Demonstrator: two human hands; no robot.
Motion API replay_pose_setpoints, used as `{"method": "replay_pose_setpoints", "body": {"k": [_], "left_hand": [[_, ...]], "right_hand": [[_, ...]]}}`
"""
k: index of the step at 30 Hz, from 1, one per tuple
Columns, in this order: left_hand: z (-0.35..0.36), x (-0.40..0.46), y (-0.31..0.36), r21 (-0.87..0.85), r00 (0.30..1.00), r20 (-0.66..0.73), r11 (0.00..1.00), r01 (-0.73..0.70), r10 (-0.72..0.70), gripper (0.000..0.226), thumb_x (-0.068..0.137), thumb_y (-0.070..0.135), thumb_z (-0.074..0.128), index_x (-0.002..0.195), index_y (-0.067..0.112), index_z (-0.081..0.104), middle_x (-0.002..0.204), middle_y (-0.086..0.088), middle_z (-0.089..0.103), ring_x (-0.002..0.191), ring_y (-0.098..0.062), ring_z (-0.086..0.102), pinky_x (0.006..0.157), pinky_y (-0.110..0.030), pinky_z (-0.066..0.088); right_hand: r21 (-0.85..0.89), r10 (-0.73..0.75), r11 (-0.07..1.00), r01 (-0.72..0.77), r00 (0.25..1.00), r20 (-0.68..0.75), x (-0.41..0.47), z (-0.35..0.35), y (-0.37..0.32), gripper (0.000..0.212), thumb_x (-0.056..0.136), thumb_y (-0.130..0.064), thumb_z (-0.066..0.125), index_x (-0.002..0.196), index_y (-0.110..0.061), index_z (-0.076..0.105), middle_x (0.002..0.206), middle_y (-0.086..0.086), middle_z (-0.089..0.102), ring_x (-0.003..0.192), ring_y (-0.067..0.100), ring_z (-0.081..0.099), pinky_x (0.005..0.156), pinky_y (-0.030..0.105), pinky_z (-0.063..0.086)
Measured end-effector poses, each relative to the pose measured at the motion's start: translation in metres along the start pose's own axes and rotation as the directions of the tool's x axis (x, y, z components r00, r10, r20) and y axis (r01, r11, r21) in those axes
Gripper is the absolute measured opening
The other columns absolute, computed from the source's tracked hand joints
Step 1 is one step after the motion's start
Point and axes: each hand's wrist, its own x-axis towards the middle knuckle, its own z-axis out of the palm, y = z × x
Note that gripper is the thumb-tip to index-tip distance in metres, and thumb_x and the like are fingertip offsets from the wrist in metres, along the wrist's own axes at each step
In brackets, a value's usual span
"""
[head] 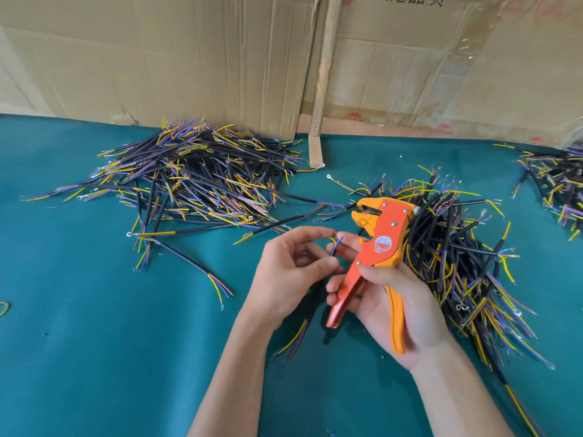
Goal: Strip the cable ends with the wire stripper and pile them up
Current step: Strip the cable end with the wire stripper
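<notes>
Head view: left hand (pixel 293 266) pinches one black cable (pixel 332 252) between thumb and fingertips, its blue and yellow cores poking up just beside the wire stripper (pixel 377 244). Right hand (pixel 394 304) wraps the orange stripper's handles, fingers curled round them, handles apart; head points up, nothing in it. Cable's lower end trails under the hands onto the green table (pixel 94 342). One cable pile (pixel 195 178) far left, another pile (pixel 457 247) touching right wrist area. Judgement: cable light, floppy, thin cores bend easily; hold on the black sheath near the end, so the cores feed straight.
</notes>
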Motion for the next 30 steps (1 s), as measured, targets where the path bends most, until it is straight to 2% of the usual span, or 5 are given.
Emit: {"method": "replay_pose_setpoints", "body": {"k": [15, 19, 22, 26, 30], "left_hand": [[0.0017, 0.0005, 0.0016, 0.038, 0.996, -0.065, 0.997, 0.064, -0.061, 0.029, 0.079, 0.005, 0.084, 0.099, 0.02, 0.069, 0.081, -0.006, 0.078, 0.07, -0.014, 0.072, 0.071, -0.02, 0.055], [0.0023, 0.0006, 0.0, 0.061, 0.996, -0.076, 0.997, 0.051, -0.046, 0.025, 0.08, 0.005, 0.084, 0.094, 0.022, 0.071, 0.082, -0.008, 0.078, 0.076, -0.022, 0.073, 0.076, -0.033, 0.058], [0.0038, 0.001, -0.0002, 0.069, 0.994, -0.099, 0.997, 0.044, -0.037, 0.023, 0.082, 0.008, 0.083, 0.093, 0.024, 0.071, 0.083, -0.008, 0.077, 0.076, -0.029, 0.073, 0.077, -0.039, 0.058], [0.0058, 0.0023, -0.0006, 0.078, 0.992, -0.123, 0.997, 0.005, 0.005, 0.024, 0.083, 0.002, 0.08, 0.089, 0.023, 0.07, 0.083, 0.005, 0.073, 0.063, -0.008, 0.066, 0.063, -0.02, 0.052], [0.0048, 0.0028, -0.0027, 0.105, 0.989, -0.138, 0.994, -0.037, 0.051, 0.02, 0.085, -0.001, 0.077, 0.086, 0.017, 0.07, 0.089, 0.004, 0.076, 0.076, -0.018, 0.072, 0.072, -0.028, 0.058]], "right_hand": [[-0.016, -0.03, 0.999, 0.03, 0.999, -0.015, 0.0, -0.003, 0.0001, 0.058, 0.076, -0.012, 0.073, 0.132, -0.001, 0.062, 0.115, 0.022, 0.067, 0.08, 0.039, 0.066, 0.072, 0.047, 0.056], [-0.039, -0.017, 0.999, 0.017, 1.0, 0.007, -0.0002, -0.0016, -0.0004, 0.062, 0.073, -0.015, 0.081, 0.13, 0.0, 0.063, 0.112, 0.021, 0.066, 0.079, 0.038, 0.065, 0.072, 0.048, 0.056], [-0.036, -0.031, 0.999, 0.031, 1.0, -0.003, -0.0002, -0.0014, -0.0006, 0.057, 0.077, -0.014, 0.072, 0.131, -0.001, 0.064, 0.116, 0.021, 0.066, 0.079, 0.037, 0.065, 0.072, 0.047, 0.055], [-0.045, -0.03, 0.999, 0.03, 1.0, -0.008, -0.0004, -0.0014, -0.001, 0.06, 0.077, -0.015, 0.071, 0.135, -0.001, 0.061, 0.114, 0.025, 0.064, 0.081, 0.037, 0.064, 0.072, 0.046, 0.055], [-0.048, -0.035, 0.998, 0.033, 0.999, -0.027, 0.001, -0.002, 0.0011, 0.063, 0.076, -0.016, 0.071, 0.135, 0.0, 0.06, 0.125, 0.025, 0.064, 0.081, 0.038, 0.065, 0.073, 0.047, 0.055]]}}
